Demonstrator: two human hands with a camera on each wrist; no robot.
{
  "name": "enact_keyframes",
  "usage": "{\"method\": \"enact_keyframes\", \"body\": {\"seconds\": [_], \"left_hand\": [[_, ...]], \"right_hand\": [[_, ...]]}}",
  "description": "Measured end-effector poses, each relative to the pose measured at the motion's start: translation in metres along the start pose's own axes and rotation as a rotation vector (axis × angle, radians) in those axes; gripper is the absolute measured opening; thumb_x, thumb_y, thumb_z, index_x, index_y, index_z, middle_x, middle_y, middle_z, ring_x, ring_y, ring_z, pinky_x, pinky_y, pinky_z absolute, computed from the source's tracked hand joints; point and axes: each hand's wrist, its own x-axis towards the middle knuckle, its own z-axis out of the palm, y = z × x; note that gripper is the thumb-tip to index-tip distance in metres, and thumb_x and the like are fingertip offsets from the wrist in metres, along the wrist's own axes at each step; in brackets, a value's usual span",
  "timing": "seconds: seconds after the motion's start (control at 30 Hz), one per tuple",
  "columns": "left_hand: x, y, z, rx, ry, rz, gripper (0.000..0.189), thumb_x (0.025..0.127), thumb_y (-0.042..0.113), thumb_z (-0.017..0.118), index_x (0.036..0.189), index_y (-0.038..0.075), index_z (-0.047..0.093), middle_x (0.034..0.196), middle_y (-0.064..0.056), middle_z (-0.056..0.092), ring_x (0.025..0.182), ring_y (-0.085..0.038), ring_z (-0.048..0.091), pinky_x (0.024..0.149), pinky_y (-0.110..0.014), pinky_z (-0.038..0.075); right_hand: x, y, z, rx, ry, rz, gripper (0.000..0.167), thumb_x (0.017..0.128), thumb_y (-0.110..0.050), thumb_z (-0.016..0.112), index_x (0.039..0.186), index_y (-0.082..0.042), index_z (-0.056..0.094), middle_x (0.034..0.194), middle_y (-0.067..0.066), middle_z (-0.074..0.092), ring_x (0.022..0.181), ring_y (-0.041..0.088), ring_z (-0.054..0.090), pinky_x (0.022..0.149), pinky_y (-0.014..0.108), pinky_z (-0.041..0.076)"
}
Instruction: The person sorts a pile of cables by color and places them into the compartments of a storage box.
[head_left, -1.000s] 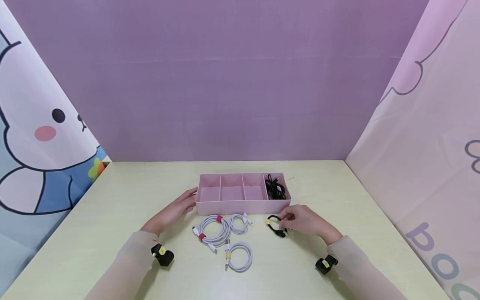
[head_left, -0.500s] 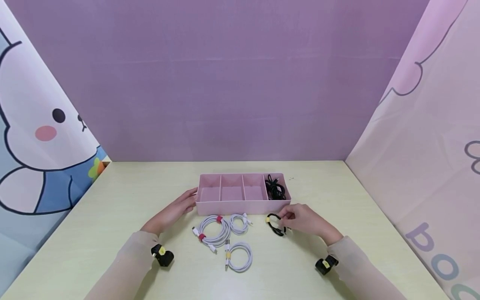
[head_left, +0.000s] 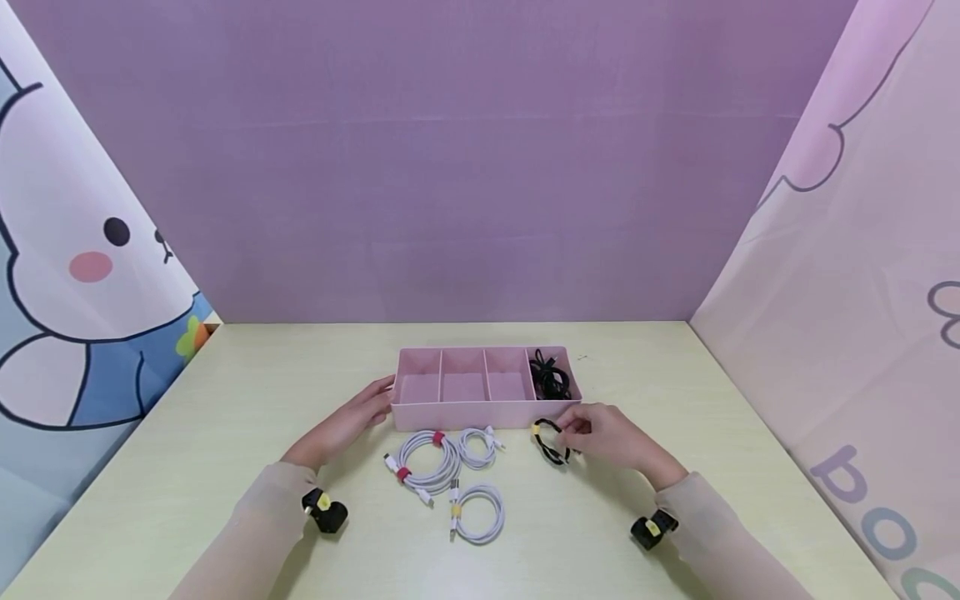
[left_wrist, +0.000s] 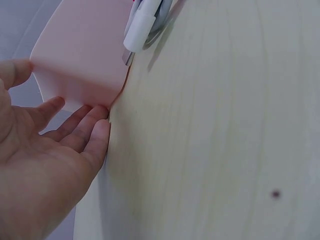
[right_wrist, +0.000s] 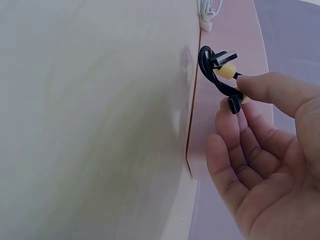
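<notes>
Black USB cable (right_wrist: 218,84), one, yellow-tied: pinched by right hand (head_left: 606,437), before right end of pink four-compartment box (head_left: 480,416). Box: near back edge of desk (head_left: 285,379), centrally; black cable bundle (head_left: 553,382) in right compartment. Left hand (head_left: 345,425): fingers extended, touching box's left end. White cables (head_left: 451,467), three, coiled: farther from back edge.

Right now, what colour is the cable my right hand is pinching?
Black; the right wrist view shows the cable best.

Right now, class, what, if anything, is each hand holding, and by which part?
The right hand pinches a black cable by one side of its coil, near a plug. The left hand holds nothing; it touches the pink box.
</notes>
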Motion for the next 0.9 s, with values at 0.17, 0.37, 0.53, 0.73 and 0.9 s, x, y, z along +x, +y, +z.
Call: {"method": "enact_keyframes", "body": {"seconds": [0.17, 0.37, 0.53, 0.73, 0.9], "left_hand": [[-0.001, 0.001, 0.0, 0.019, 0.005, -0.017, 0.058, 0.111, 0.038, 0.032, 0.161, 0.013, 0.016, 0.164, -0.014, 0.02, 0.147, -0.036, 0.026, 0.12, -0.049, 0.022], [-0.001, 0.003, 0.001, 0.017, 0.016, -0.038, 0.059, 0.111, 0.039, 0.034, 0.162, 0.016, 0.016, 0.164, -0.011, 0.022, 0.147, -0.034, 0.027, 0.12, -0.047, 0.024], [-0.001, 0.002, 0.0, 0.011, 0.014, -0.042, 0.059, 0.111, 0.039, 0.034, 0.162, 0.016, 0.016, 0.164, -0.011, 0.021, 0.147, -0.034, 0.027, 0.121, -0.047, 0.023], [0.0, 0.0, -0.001, -0.007, 0.004, -0.019, 0.059, 0.111, 0.038, 0.033, 0.161, 0.013, 0.015, 0.164, -0.013, 0.021, 0.147, -0.035, 0.027, 0.121, -0.047, 0.023], [0.0, -0.002, -0.001, -0.016, -0.006, 0.003, 0.06, 0.111, 0.038, 0.033, 0.161, 0.011, 0.015, 0.164, -0.015, 0.019, 0.147, -0.037, 0.025, 0.121, -0.048, 0.022]], "right_hand": [[0.0, -0.001, -0.002, -0.001, 0.024, -0.004, 0.009, 0.093, -0.015, 0.071, 0.1, -0.01, 0.072, 0.087, -0.005, 0.067, 0.081, 0.014, 0.062, 0.069, 0.025, 0.053], [0.001, -0.003, -0.005, 0.014, 0.044, -0.001, 0.012, 0.094, -0.015, 0.07, 0.103, -0.007, 0.072, 0.088, -0.003, 0.067, 0.082, 0.015, 0.062, 0.071, 0.026, 0.055], [0.002, -0.004, -0.008, 0.035, 0.051, -0.021, 0.011, 0.094, -0.014, 0.071, 0.103, -0.007, 0.072, 0.088, -0.002, 0.067, 0.081, 0.015, 0.063, 0.07, 0.026, 0.056], [0.0, -0.008, -0.011, 0.025, 0.051, -0.033, 0.012, 0.095, -0.016, 0.071, 0.103, -0.007, 0.072, 0.087, -0.002, 0.068, 0.081, 0.015, 0.063, 0.069, 0.026, 0.056], [-0.001, -0.013, -0.019, 0.014, 0.065, -0.029, 0.012, 0.095, -0.018, 0.071, 0.103, -0.008, 0.072, 0.087, -0.002, 0.068, 0.08, 0.017, 0.063, 0.067, 0.027, 0.056]]}}
